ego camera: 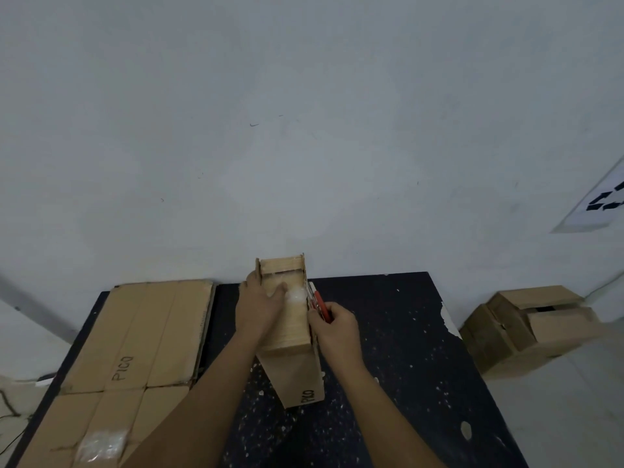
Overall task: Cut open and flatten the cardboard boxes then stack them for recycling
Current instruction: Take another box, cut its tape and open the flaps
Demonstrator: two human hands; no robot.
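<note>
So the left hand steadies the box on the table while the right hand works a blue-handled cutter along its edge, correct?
Not quite: the cutter has a red handle, not blue, as the head view shows. The rest holds: the left hand steadies the box on the table while the right hand works along its edge.

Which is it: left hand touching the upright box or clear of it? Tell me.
Touching. The head view shows the left hand pressed on the box, fingers over its top.
</note>
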